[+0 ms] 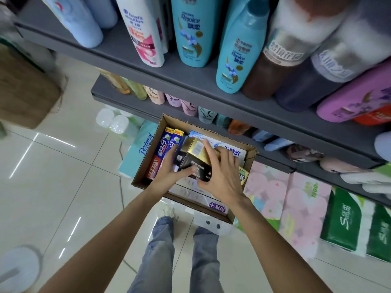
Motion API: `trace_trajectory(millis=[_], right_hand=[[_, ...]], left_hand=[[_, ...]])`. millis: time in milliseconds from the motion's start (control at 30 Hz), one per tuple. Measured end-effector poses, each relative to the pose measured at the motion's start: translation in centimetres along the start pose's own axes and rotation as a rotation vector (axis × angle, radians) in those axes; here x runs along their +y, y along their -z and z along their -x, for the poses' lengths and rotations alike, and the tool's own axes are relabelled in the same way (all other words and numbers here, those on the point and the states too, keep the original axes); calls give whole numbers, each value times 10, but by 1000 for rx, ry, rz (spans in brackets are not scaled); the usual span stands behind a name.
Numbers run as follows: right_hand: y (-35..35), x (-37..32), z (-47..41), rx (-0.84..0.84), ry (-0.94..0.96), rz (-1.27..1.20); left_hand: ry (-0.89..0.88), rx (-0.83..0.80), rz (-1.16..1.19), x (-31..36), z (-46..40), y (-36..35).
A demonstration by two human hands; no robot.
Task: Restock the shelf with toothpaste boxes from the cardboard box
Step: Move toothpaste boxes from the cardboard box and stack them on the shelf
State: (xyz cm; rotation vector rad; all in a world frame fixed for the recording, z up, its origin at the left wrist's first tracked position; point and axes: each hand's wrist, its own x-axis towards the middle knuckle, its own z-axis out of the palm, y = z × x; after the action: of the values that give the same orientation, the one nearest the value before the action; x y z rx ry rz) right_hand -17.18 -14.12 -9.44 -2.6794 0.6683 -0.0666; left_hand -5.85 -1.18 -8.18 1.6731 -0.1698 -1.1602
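Note:
An open cardboard box (141,180) sits below the shelves, filled with several toothpaste boxes. Blue and red toothpaste boxes (164,148) lie along its left side, white ones (232,150) at the back right. Both hands are inside it on a black and gold toothpaste box (195,159). My right hand (220,176) grips this box from the right, fingers over its top and thumb under its near end. My left hand (169,170) holds its left side, thumb on the black face.
Grey shelves (190,81) above carry shampoo bottles (194,32) in rows. Tissue and toilet paper packs (296,208) are stacked on the floor at the right and behind the box. A brown carton (23,89) stands at the left. My legs are below on the tiled floor.

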Motion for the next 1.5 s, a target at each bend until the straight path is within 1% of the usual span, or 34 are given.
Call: trace_trajectory(millis=[67,133,167,233,267,333,367,433,533,633,733,767,833,900,967,1033,1100,1200,1300,1400,1500], right_hand=[[25,-15,2,58,-125,-147],[49,-28,5,35,-257,-344],[60,-32,7,1,-290,-443],[80,-33,10,-89,-309,-621],[90,-31,12,-112,-310,-698],[107,-27,18,-101,-340,-818],[115,-27,21,-95,-365,-859],[129,-29,28,-90,-422,-916],[148,-35,36,19,-553,-1066],[165,-45,54,138,-680,-1258],[177,-55,73,263,-804,-1353],[180,-58,78,313,-849,-1383],[197,-67,89,343,-902,-1381],[218,-74,102,365,-846,-1327],[236,-78,110,402,-767,-1174],[252,-72,115,425,-675,-1108],[269,-62,118,449,-593,-1090],[300,-40,122,527,-482,-1113],[335,-12,128,594,-404,-1183],[380,18,136,713,-311,-1312],[429,48,149,798,-194,-1372]], left_hand=[[-14,-23,109,10,9,-5],[-61,-43,142,21,18,-14],[-79,-40,145,27,22,-19],[-113,-30,170,44,29,-26],[-103,-35,184,54,33,-27],[-67,-90,217,67,39,-23],[-59,-130,235,74,42,-20],[-56,-162,229,89,49,-16],[-50,-204,205,117,62,-15],[-37,-296,268,138,72,-12],[-24,-362,310,154,80,-6],[-19,-386,295,159,84,-4],[-2,-426,243,167,93,0],[8,-462,189,177,104,1],[-12,-498,117,191,118,-2],[-56,-532,31,207,132,-9],[-132,-552,-64,223,140,-20],[-273,-536,-167,244,148,-49],[-374,-521,-124,263,160,-91],[-470,-533,-140,285,172,-133],[-562,-508,-135,310,182,-174]])
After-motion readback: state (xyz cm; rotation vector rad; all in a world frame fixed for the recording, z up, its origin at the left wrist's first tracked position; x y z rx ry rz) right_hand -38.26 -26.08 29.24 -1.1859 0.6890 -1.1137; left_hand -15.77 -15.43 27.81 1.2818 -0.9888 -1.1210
